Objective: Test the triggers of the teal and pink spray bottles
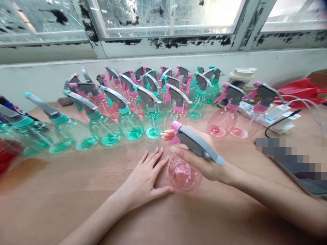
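Observation:
My right hand (204, 156) is wrapped round the neck of a pink spray bottle (184, 173) with a grey and pink trigger head, its nozzle pointing up and to the left. The round, clear pink body shows below my fingers, near the table surface. My left hand (143, 180) lies flat on the wooden table with its fingers spread, its thumb tip close to that bottle's base. Just beyond my hands a front row of green spray bottles (131, 127) stands upright, with a pink spray bottle (176, 114) at its right end.
More pink and green bottles stand in rows behind. At right are two pink spray bottles (221, 120), a power strip (277, 119) with cables, a lidded cup (241, 76), a red plastic bag (301, 90) and a partly blurred phone (288, 170). A windowed wall (163, 47) bounds the back.

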Motion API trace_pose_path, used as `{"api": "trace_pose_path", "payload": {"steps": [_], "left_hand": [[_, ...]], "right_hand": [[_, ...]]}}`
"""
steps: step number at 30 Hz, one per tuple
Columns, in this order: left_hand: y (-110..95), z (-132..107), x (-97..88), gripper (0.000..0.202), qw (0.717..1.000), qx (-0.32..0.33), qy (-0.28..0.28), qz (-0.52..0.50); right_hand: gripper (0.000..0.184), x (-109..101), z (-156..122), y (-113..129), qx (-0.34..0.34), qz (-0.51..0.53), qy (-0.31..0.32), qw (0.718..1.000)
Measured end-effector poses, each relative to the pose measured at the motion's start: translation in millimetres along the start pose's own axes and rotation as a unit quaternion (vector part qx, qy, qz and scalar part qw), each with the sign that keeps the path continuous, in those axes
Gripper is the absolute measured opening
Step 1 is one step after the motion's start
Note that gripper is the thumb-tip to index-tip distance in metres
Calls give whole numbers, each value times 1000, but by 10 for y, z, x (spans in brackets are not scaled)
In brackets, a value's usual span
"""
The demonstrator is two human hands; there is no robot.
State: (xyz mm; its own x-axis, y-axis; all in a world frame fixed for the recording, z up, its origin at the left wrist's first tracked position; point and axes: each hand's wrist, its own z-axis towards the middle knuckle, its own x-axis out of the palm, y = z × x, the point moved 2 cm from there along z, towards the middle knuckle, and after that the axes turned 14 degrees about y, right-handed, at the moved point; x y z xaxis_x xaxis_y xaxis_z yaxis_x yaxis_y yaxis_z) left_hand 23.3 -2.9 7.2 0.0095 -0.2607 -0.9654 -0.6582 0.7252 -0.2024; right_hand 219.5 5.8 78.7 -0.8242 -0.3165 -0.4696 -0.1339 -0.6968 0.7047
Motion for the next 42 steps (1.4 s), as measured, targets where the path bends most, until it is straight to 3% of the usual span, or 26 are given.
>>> {"api": "trace_pose_path", "payload": {"steps": [17,27,34,39,42], "left_hand": [[-15,-4,1,80,1000,-3,1,10],[-11,-6,-7,78,1000,3,-8,-11],[-30,-20,-34,79,1000,-5,0,-22],[-30,-14,-36,78,1000,-2,1,-25],[-34,-5,-46,77,1000,-2,3,-21]], "right_hand": [[21,7,-18,-6,9,11,-2,1000],[13,-22,11,8,24,-1,6,1000],[25,-49,49,8,-9,20,22,1000],[13,-44,76,33,-3,-15,20,1000],[17,-36,85,48,14,-44,30,998]]}}
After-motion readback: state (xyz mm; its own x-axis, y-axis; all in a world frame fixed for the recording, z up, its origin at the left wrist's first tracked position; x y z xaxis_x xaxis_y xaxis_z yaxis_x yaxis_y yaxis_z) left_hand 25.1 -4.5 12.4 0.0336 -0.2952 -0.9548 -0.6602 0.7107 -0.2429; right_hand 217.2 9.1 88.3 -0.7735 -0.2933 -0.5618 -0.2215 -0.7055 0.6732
